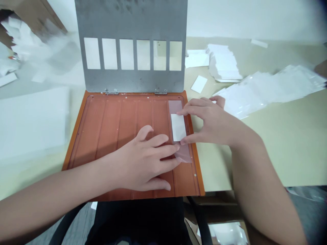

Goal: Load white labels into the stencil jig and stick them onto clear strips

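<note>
Right hand [212, 122] straddles a white paper slip [178, 127], can't tell if it's gripping. The slip runs front-to-back in a clear sleeve [175, 107] on the orange tray [196, 170], and the open left hand [143, 160] touches the sleeve's near end.

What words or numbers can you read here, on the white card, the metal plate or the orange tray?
None can be read: the white card, grey metal plate, orange tray and white stack show no words, numbers or signs that I can make out.
</note>
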{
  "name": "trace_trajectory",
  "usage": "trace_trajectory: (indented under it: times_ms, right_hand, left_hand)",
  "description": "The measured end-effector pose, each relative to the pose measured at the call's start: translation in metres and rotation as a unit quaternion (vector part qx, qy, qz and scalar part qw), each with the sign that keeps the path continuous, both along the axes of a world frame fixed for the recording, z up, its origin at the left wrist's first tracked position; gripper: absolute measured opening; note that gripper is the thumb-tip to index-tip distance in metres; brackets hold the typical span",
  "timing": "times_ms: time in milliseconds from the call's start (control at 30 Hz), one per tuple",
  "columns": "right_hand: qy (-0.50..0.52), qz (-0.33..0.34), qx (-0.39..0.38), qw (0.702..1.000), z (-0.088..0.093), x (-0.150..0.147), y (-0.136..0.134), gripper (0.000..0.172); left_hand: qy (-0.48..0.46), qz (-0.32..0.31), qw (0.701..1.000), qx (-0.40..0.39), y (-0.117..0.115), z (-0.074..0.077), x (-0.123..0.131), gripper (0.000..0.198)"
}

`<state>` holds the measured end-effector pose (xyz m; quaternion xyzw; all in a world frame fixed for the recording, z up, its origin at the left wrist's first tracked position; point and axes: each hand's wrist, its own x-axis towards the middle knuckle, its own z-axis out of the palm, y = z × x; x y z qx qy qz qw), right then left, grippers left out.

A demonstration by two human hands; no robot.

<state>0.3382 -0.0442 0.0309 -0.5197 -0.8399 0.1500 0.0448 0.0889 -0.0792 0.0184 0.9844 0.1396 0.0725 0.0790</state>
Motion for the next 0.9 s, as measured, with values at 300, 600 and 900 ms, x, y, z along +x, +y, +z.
trace_trajectory:
  times_ms: [300, 600, 900]
  right_hand:
    - [0.003, 0.000, 0.003, 1.000, -0.0016, 0.0009, -0.0008, 0.059]
    - [0.001, 0.002, 0.008, 1.000, -0.0024, 0.0011, -0.0005, 0.058]
    - [-0.001, -0.001, -0.001, 1.000, 0.0000, -0.0003, -0.0007, 0.059]
  left_hand:
    - [0.003, 0.001, 1.000, -0.007, -0.0008, 0.0021, 0.0013, 0.045]
    - [-0.003, -0.002, 1.000, -0.003, -0.0001, 0.0008, 0.0002, 0.043]
    - [0.002, 0.002, 1.000, -0.007, -0.0009, 0.0026, 0.0009, 0.044]
